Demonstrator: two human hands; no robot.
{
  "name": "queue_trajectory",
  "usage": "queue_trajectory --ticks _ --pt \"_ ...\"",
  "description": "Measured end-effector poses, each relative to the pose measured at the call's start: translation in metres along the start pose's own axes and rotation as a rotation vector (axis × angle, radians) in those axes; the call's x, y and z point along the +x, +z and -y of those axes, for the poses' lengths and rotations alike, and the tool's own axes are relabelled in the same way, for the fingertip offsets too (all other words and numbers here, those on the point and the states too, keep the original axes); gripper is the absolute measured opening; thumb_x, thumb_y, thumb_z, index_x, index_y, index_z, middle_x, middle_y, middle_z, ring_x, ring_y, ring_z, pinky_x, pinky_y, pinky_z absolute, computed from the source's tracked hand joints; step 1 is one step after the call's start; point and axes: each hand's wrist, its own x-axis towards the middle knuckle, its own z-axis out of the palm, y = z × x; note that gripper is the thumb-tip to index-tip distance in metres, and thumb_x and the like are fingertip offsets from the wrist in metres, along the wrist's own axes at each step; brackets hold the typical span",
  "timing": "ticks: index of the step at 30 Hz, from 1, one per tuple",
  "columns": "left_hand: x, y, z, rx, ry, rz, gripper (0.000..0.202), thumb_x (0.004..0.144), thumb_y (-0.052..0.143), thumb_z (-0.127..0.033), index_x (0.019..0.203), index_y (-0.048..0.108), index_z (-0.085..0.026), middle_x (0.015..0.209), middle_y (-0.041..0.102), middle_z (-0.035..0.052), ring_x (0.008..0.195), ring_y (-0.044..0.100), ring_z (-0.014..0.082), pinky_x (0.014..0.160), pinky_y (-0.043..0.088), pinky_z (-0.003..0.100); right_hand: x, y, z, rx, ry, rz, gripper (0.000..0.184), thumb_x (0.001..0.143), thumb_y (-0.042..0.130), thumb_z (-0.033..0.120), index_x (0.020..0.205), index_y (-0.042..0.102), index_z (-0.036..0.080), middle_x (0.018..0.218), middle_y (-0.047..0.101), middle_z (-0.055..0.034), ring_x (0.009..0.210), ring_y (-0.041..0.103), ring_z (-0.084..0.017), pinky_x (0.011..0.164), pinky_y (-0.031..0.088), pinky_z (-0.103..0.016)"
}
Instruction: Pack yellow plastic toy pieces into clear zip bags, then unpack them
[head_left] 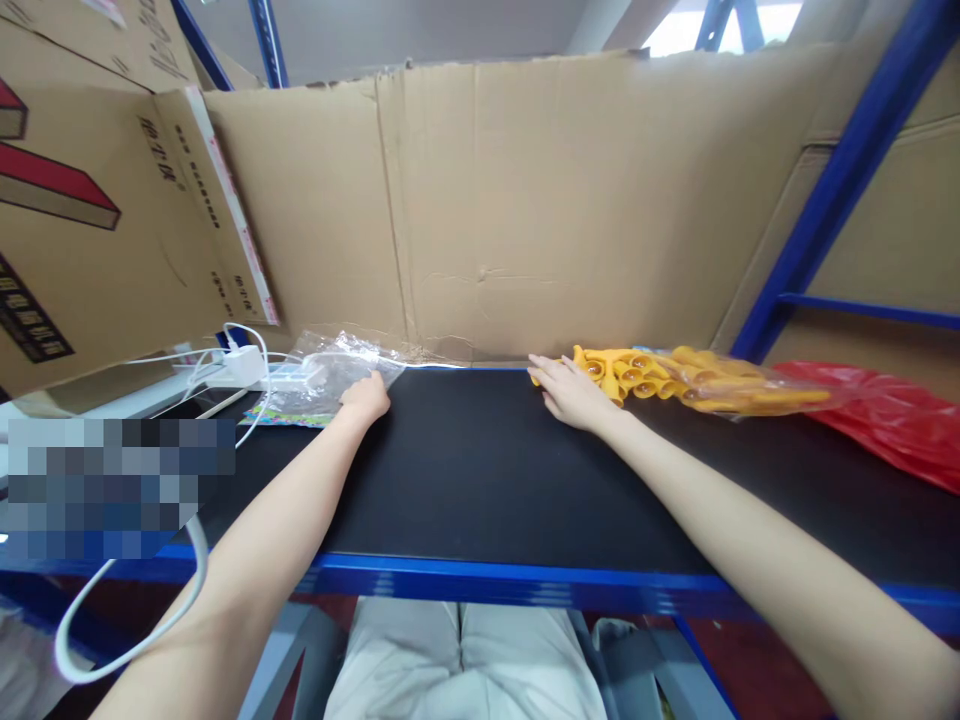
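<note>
as the head view looks forward over a flat black tabletop (480, 470) with a blue front edge, the person's left hand (366, 398) lies at the right end of a crumpled clear plastic bag (322, 385), its fingers curled inward — whether they pinch the film, i cannot tell. the right hand (574, 390) rests palm down, fingers stretched out and not closed, on the left end of a heap of glossy yellow pieces with round cup-shaped ends (645, 385). that heap sits along the back of the tabletop, right of centre, its right part under clear plastic film (765, 395); just beyond it is a shiny red plastic bag (885, 410). left of the crumpled bag is a white box-shaped plug adapter (244, 367) with thin white cables. a tall brown cardboard sheet (562, 200) stands behind everything — a slanting blue metal post (832, 180) at its right.
</note>
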Motion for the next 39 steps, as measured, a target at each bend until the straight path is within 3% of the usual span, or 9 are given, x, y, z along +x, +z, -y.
queue_trajectory --ticks 4,11,16,26,29,33,36,39 --pt "0.000 -0.001 0.001 0.035 0.035 0.004 0.042 0.079 0.042 -0.014 0.120 0.047 -0.010 0.117 0.058 0.0211 0.111 0.055 0.0291 0.088 0.046 0.037 -0.002 0.010 0.000 -0.046 0.002 0.073 0.046 0.083 0.036 0.014 0.127 0.049 0.009 0.141 0.038 -0.0141 0.129 0.037 -0.025 0.108 0.023 -0.049" --pt "-0.004 -0.011 0.000 0.017 0.041 -0.047 0.037 0.077 0.045 -0.009 0.111 0.057 -0.012 0.117 0.059 0.0178 0.109 0.056 0.0291 0.086 0.047 0.035 -0.003 0.012 -0.003 -0.049 0.052 0.131 0.044 0.086 0.035 0.017 0.126 0.051 0.010 0.140 0.040 -0.0129 0.129 0.037 -0.024 0.108 0.024 -0.050" --pt "-0.003 -0.012 0.002 -0.053 0.019 -0.084 0.043 0.075 0.049 -0.010 0.118 0.055 -0.015 0.118 0.059 0.0164 0.109 0.056 0.0294 0.085 0.047 0.035 -0.003 0.013 -0.003 -0.026 0.076 0.147 0.043 0.086 0.035 0.018 0.125 0.052 0.012 0.140 0.041 -0.0123 0.129 0.038 -0.024 0.108 0.024 -0.050" --pt "-0.010 -0.019 -0.006 -0.050 0.090 -0.372 0.044 0.082 0.036 -0.011 0.123 0.049 -0.017 0.099 0.065 0.0161 0.095 0.063 0.0300 0.075 0.049 0.038 -0.003 0.012 -0.003 -0.005 0.106 0.179 0.044 0.087 0.035 0.019 0.127 0.051 0.012 0.139 0.041 -0.0118 0.128 0.038 -0.024 0.107 0.025 -0.049" --pt "-0.017 -0.022 -0.016 -0.027 0.205 -0.409 0.044 0.085 0.035 -0.014 0.128 0.045 -0.020 0.098 0.066 0.0137 0.093 0.063 0.0275 0.076 0.048 0.036 -0.003 0.012 -0.003 -0.004 0.105 0.180 0.044 0.086 0.035 0.020 0.127 0.050 0.012 0.140 0.041 -0.0118 0.129 0.037 -0.024 0.107 0.025 -0.048" --pt "-0.025 -0.017 -0.032 -0.051 0.507 -0.395 0.045 0.086 0.035 -0.014 0.129 0.044 -0.022 0.108 0.066 0.0089 0.099 0.062 0.0225 0.083 0.046 0.032 -0.002 0.011 0.000 -0.037 0.132 0.173 0.046 0.086 0.035 0.019 0.129 0.048 0.011 0.141 0.040 -0.0119 0.129 0.037 -0.024 0.107 0.025 -0.047" --pt "-0.029 -0.006 -0.043 -0.102 0.760 -0.294 0.040 0.086 0.037 -0.015 0.122 0.053 -0.023 0.109 0.067 0.0053 0.101 0.062 0.0201 0.086 0.045 0.029 -0.002 0.010 0.002 -0.100 0.237 0.141 0.048 0.084 0.037 0.019 0.130 0.045 0.009 0.142 0.037 -0.0134 0.128 0.036 -0.027 0.105 0.026 -0.049" --pt "-0.030 0.005 -0.050 -0.147 0.931 -0.117 0.037 0.085 0.037 -0.017 0.113 0.061 -0.021 0.106 0.068 0.0037 0.099 0.063 0.0180 0.088 0.045 0.027 -0.003 0.010 0.002 -0.116 0.334 0.154 0.050 0.084 0.037 0.021 0.132 0.042 0.009 0.144 0.034 -0.0129 0.129 0.034 -0.029 0.103 0.027 -0.053"
